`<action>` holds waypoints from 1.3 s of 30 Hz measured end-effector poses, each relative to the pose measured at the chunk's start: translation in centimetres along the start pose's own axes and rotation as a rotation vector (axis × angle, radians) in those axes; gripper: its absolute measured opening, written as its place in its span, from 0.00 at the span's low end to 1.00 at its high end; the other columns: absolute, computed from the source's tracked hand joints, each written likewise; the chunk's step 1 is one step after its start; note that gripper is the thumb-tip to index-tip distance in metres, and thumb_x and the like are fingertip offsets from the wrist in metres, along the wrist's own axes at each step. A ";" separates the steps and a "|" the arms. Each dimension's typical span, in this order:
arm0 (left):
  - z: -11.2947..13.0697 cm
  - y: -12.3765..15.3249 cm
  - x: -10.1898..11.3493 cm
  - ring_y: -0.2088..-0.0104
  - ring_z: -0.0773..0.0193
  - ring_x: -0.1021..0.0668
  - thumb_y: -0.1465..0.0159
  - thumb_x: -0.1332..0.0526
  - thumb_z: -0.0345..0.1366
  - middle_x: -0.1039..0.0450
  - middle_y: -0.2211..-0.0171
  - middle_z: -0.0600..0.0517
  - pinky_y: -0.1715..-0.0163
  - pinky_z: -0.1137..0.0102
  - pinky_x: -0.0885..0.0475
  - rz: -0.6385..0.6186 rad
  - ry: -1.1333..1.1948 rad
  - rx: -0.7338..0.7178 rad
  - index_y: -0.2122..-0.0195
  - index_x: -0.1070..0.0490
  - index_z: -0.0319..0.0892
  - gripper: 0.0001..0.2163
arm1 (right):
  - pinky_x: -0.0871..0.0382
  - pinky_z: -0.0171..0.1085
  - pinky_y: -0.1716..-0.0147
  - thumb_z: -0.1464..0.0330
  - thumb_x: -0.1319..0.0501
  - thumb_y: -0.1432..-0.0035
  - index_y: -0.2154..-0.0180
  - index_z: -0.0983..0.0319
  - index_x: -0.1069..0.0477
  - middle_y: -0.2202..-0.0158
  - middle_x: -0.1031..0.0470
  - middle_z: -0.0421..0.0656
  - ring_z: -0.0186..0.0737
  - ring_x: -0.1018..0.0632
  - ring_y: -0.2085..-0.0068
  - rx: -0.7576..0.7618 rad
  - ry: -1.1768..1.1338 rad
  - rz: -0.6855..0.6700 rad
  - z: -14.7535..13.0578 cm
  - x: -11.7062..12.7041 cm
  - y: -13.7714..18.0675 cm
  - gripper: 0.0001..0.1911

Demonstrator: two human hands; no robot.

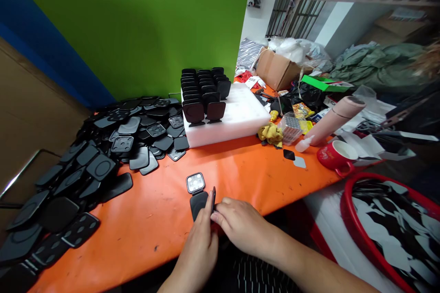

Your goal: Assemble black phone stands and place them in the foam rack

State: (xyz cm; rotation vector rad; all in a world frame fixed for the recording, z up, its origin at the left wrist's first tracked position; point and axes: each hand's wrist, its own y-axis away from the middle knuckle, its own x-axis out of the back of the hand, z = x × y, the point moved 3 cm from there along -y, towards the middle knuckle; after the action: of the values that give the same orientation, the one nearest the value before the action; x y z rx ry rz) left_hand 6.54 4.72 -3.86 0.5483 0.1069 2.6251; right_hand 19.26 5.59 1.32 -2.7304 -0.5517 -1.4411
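Both my hands meet at the near edge of the orange table [247, 174]. My left hand [199, 242] has its fingers pressed together against a thin black square plate [212, 198] held on edge. My right hand [240, 224] is curled against the same plate from the right. Just left of it a second black plate [198, 203] lies flat on the table. A little further away sits a small square piece with a silvery, shiny face [195, 182].
A big heap of black square plates [103, 155] covers the table's left side. A white foam block [237, 116] holds upright black plates [204, 91]. To the right are a yellow cloth [271, 133], clear box [292, 128], red mug [338, 155], pink tube [335, 119], red basket [388, 224].
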 end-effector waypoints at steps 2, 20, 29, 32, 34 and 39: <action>0.1 0.2 0.0 0.41 0.57 0.43 0.39 0.53 0.27 0.51 0.39 0.45 0.45 0.59 0.45 -0.018 -0.002 0.000 0.37 0.62 0.47 0.29 | 0.40 0.33 0.67 0.62 0.54 0.38 0.67 0.62 0.31 0.68 0.29 0.43 0.36 0.29 0.66 -0.027 -0.034 -0.002 0.2 -0.2 0.1 0.16; 0.4 -0.1 -0.8 0.46 0.54 0.35 0.41 0.46 0.32 0.38 0.46 0.43 0.48 0.59 0.40 -0.065 0.354 0.188 0.38 0.57 0.44 0.30 | 0.41 0.31 0.76 0.61 0.49 0.42 0.70 0.62 0.32 0.76 0.34 0.38 0.31 0.32 0.76 -0.104 -0.559 0.034 1.1 -1.0 -0.3 0.13; 0.7 0.3 0.4 0.48 0.56 0.34 0.40 0.48 0.31 0.39 0.45 0.48 0.49 0.62 0.41 -0.060 0.129 0.099 0.39 0.54 0.49 0.28 | 0.40 0.32 0.70 0.63 0.55 0.38 0.74 0.63 0.36 0.75 0.33 0.39 0.32 0.32 0.71 -0.066 -0.496 0.076 2.0 0.9 -0.5 0.17; 1.2 0.7 0.6 0.56 0.56 0.28 0.38 0.52 0.32 0.33 0.53 0.47 0.56 0.63 0.36 -0.094 -0.119 0.080 0.38 0.56 0.51 0.26 | 0.41 0.32 0.69 0.65 0.55 0.38 0.74 0.63 0.36 0.73 0.32 0.40 0.32 0.32 0.70 -0.028 -0.362 0.055 2.0 1.5 -0.5 0.17; 1.4 0.8 0.5 0.60 0.57 0.27 0.38 0.54 0.31 0.32 0.57 0.46 0.61 0.65 0.34 -0.107 -0.244 0.054 0.38 0.57 0.51 0.26 | 0.42 0.32 0.70 0.64 0.54 0.38 0.73 0.63 0.35 0.73 0.32 0.39 0.32 0.33 0.71 -0.018 -0.364 0.022 2.2 1.4 -0.5 0.16; 1.1 0.9 0.1 0.65 0.57 0.27 0.39 0.55 0.29 0.31 0.63 0.46 0.66 0.65 0.35 -0.103 -0.382 0.022 0.39 0.53 0.50 0.26 | 0.47 0.30 0.77 0.58 0.49 0.42 0.79 0.64 0.37 0.81 0.42 0.35 0.29 0.39 0.77 -0.120 -0.588 0.009 3.2 0.2 -0.6 0.19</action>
State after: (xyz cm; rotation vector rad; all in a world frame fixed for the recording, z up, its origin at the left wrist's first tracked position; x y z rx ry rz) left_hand 6.53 3.95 -2.72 1.0103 0.0417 2.3748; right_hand 21.71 6.73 -0.47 -3.2382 -0.4615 -0.6618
